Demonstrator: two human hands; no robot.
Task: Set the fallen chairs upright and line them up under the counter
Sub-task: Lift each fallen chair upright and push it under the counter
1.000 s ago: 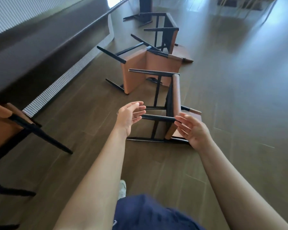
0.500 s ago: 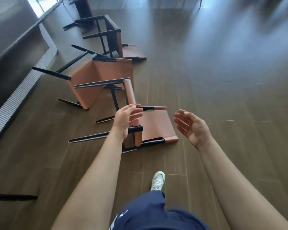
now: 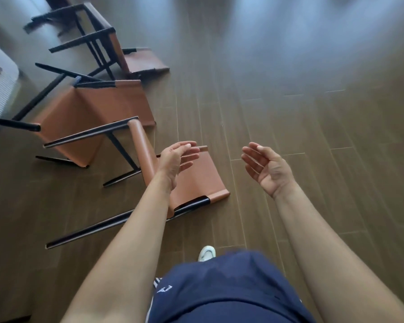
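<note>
Tan-leather nearest chair lies tipped at 11 o'clock | our left hand over it, right hand at 1 o'clock, apart, fingers loose, holding nothing | second fallen chair at 10 o'clock

No legible text

Only a small white mark on the navy shorts, just beside the white side stripes at their edge: too small and blurred to read as letters or brand. Elsewhere no lettering, number or sign legible.
</note>
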